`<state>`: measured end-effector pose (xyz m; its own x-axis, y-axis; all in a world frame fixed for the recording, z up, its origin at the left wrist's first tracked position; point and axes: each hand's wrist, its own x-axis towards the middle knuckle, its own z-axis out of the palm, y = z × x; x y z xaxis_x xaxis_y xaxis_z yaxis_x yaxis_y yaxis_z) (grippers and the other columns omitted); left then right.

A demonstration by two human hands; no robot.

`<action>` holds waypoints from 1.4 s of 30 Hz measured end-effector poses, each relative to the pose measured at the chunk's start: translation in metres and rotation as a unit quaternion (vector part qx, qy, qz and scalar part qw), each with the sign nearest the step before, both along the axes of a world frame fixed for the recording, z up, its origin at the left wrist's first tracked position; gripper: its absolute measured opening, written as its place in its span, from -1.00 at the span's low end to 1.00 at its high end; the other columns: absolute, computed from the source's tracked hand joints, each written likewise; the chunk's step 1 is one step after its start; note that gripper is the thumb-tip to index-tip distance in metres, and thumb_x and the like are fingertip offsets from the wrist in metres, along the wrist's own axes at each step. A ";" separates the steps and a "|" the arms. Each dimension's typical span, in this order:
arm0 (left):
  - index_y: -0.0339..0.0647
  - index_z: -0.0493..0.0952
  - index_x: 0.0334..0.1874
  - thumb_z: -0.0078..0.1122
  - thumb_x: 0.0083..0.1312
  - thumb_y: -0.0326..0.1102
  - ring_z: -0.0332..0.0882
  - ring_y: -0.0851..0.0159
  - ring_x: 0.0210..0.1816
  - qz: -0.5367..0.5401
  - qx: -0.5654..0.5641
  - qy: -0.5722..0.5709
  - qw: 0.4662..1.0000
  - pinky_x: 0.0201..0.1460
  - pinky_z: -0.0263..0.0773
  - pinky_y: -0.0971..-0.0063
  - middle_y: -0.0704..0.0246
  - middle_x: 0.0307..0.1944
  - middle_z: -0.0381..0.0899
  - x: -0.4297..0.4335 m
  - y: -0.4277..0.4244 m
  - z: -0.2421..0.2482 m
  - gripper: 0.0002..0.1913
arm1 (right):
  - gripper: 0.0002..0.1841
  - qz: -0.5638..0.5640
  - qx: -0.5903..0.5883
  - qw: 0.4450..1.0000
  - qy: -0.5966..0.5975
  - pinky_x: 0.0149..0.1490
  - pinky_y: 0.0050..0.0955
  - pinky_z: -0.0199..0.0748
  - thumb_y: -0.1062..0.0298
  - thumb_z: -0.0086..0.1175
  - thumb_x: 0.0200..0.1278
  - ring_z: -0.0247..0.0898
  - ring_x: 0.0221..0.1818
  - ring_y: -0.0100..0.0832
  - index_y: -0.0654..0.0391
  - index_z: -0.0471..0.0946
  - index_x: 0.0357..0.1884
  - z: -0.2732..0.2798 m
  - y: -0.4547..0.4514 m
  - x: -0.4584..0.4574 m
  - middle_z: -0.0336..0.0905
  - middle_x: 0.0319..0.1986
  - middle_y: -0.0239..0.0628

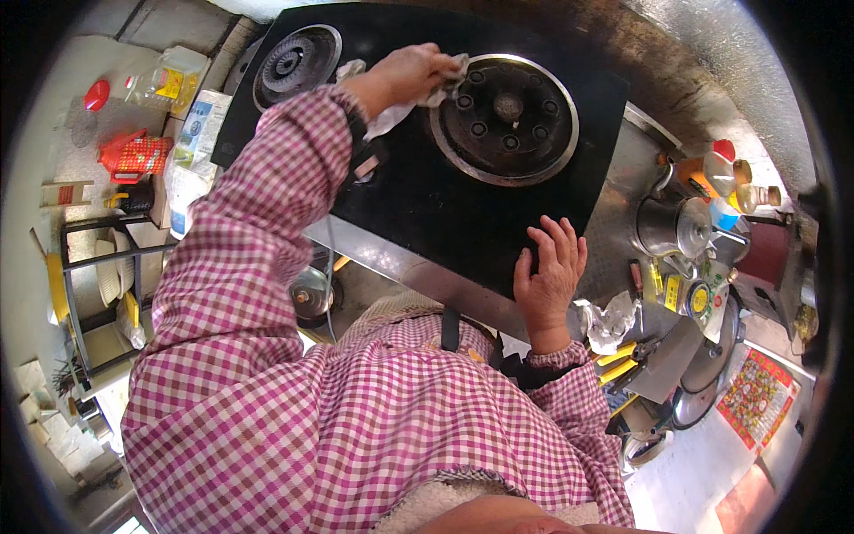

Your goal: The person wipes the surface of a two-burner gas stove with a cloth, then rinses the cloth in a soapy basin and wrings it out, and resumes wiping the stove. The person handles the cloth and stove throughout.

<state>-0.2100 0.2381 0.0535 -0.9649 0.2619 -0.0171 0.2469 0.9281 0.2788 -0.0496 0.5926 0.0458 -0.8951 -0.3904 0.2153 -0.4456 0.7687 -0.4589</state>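
Observation:
Before me lies a black glass gas cooktop (pixel 427 200) with a steel front edge. My left hand (pixel 415 72) reaches across it and grips a crumpled, greyish-white cloth (pixel 455 79) at the left rim of the large round burner (pixel 505 150). More pale, crumpled material (pixel 389 122) shows beneath the wrist; whether it belongs to the same cloth I cannot tell. Fingers spread and holding nothing, my right hand (pixel 550 277) rests at the cooktop's front right edge. The second burner (pixel 297 63) sits at the far left, partly behind my left forearm.
Right of the cooktop stand a metal pot (pixel 674 227), several bottles (pixel 710 175), crumpled white paper (pixel 608 323) and a cleaver (pixel 667 360). On the left are an oil bottle (pixel 170 81), a red thermos jug (pixel 137 155) and a dark metal rack (pixel 73 287). A grey cord (pixel 330 280) hangs in front.

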 end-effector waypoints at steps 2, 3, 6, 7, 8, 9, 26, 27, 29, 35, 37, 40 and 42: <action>0.04 0.64 0.15 0.28 0.28 -0.41 0.62 0.07 0.04 0.002 0.003 0.038 0.999 0.07 0.56 0.31 0.28 -0.03 0.59 -0.011 0.003 -0.007 -0.63 | -0.67 -0.001 0.005 1.000 0.011 0.56 0.00 -0.15 0.39 0.15 0.21 0.16 0.47 -0.17 0.01 0.54 0.05 0.000 -0.002 0.000 0.45 0.25 -0.33; 0.03 0.63 0.15 0.28 0.27 -0.41 0.63 0.06 0.00 0.006 -0.021 0.064 0.998 0.05 0.56 0.28 0.27 -0.05 0.59 -0.012 0.006 -0.011 -0.62 | -0.67 -0.007 0.010 1.000 0.011 0.56 0.00 -0.14 0.39 0.15 0.22 0.16 0.47 -0.17 0.01 0.54 0.05 0.001 -0.003 0.000 0.45 0.24 -0.33; 0.02 0.60 0.17 0.31 0.21 -0.41 0.63 0.05 -0.03 0.010 -0.105 0.120 0.987 0.04 0.56 0.23 0.26 -0.09 0.58 0.010 0.014 -0.025 -0.57 | -0.68 -0.011 0.011 1.000 0.012 0.56 0.00 -0.12 0.38 0.14 0.24 0.18 0.46 -0.16 0.01 0.53 0.06 0.002 -0.006 0.001 0.46 0.23 -0.32; 0.02 0.59 0.18 0.32 0.19 -0.40 0.63 0.05 -0.02 0.011 -0.134 0.133 0.982 0.05 0.56 0.23 0.26 -0.09 0.58 0.024 0.017 -0.027 -0.55 | -0.68 -0.012 0.010 1.000 0.012 0.56 0.00 -0.12 0.38 0.14 0.25 0.18 0.46 -0.16 0.01 0.53 0.06 0.002 -0.007 0.002 0.45 0.23 -0.32; -0.02 0.58 0.16 0.34 0.15 -0.39 0.62 0.08 0.01 0.015 -0.125 0.129 0.984 0.05 0.57 0.21 0.25 -0.09 0.58 0.034 0.019 -0.027 -0.54 | -0.69 -0.014 0.009 1.000 0.014 0.56 0.00 -0.12 0.38 0.13 0.25 0.19 0.45 -0.16 0.01 0.53 0.06 0.002 -0.007 0.002 0.45 0.23 -0.32; -0.06 0.58 0.14 0.34 0.15 -0.39 0.62 0.08 0.01 0.016 -0.132 0.117 0.984 0.05 0.57 0.21 0.24 -0.09 0.59 0.046 0.023 -0.025 -0.55 | -0.69 -0.013 0.011 1.000 0.019 0.56 0.00 -0.11 0.38 0.13 0.26 0.19 0.45 -0.16 0.00 0.53 0.06 0.002 -0.007 0.003 0.45 0.24 -0.32; 0.04 0.64 0.14 0.20 0.33 -0.38 0.65 0.07 0.00 0.032 -0.068 0.108 0.991 0.09 0.56 0.22 0.25 -0.04 0.60 0.010 0.017 -0.001 -0.67 | -0.67 -0.018 0.032 0.999 0.031 0.56 -0.01 -0.11 0.37 0.11 0.26 0.16 0.46 -0.19 -0.01 0.52 0.08 0.001 -0.011 0.005 0.43 0.26 -0.35; 0.01 0.62 0.16 0.20 0.31 -0.39 0.65 0.07 -0.03 0.020 -0.111 0.117 0.987 0.06 0.57 0.21 0.23 -0.08 0.60 0.014 0.020 -0.005 -0.64 | -0.68 -0.015 0.032 0.999 0.027 0.56 -0.01 -0.11 0.37 0.11 0.26 0.16 0.47 -0.19 -0.02 0.52 0.08 0.002 -0.011 0.006 0.43 0.26 -0.35; 0.02 0.62 0.13 0.17 0.32 -0.39 0.65 0.07 -0.01 0.016 -0.123 0.093 0.988 0.05 0.59 0.19 0.23 -0.05 0.60 0.039 0.022 -0.008 -0.66 | -0.68 -0.015 0.037 0.999 0.022 0.56 -0.01 -0.11 0.37 0.11 0.26 0.16 0.47 -0.19 -0.01 0.52 0.07 0.003 -0.012 0.007 0.43 0.26 -0.34; -0.01 0.72 -0.06 0.23 0.25 -0.38 0.67 0.03 -0.07 -0.086 0.094 -0.045 0.991 0.01 0.58 0.23 0.20 -0.12 0.64 0.079 0.005 0.006 -0.77 | -0.69 -0.016 0.029 0.999 0.031 0.55 -0.01 -0.10 0.37 0.12 0.25 0.18 0.45 -0.17 -0.01 0.53 0.05 0.004 -0.014 0.006 0.44 0.24 -0.33; 0.00 0.74 -0.06 0.25 0.27 -0.40 0.65 0.02 -0.06 -0.004 0.131 -0.023 0.991 0.02 0.56 0.25 0.21 -0.10 0.64 0.051 -0.002 0.009 -0.77 | -0.69 -0.023 0.025 0.999 0.032 0.55 -0.01 -0.09 0.36 0.13 0.24 0.19 0.45 -0.17 -0.01 0.53 0.05 0.005 -0.014 0.005 0.44 0.25 -0.32; -0.06 0.71 0.00 0.25 0.28 -0.51 0.67 0.16 -0.01 -0.019 0.115 0.032 0.993 0.05 0.59 0.34 0.26 -0.07 0.62 -0.006 -0.006 0.003 -0.73 | -0.69 -0.023 0.038 0.998 0.033 0.54 0.01 -0.07 0.36 0.13 0.23 0.19 0.45 -0.16 -0.01 0.53 0.04 0.007 -0.017 0.006 0.45 0.24 -0.32; -0.08 0.69 0.01 0.26 0.25 -0.51 0.65 0.15 0.00 -0.057 0.058 0.081 0.993 0.06 0.60 0.34 0.26 -0.06 0.61 -0.031 -0.005 -0.003 -0.71 | -0.69 -0.017 0.045 0.998 0.026 0.53 0.02 -0.05 0.37 0.14 0.23 0.20 0.44 -0.16 -0.01 0.54 0.03 0.007 -0.017 0.006 0.45 0.24 -0.31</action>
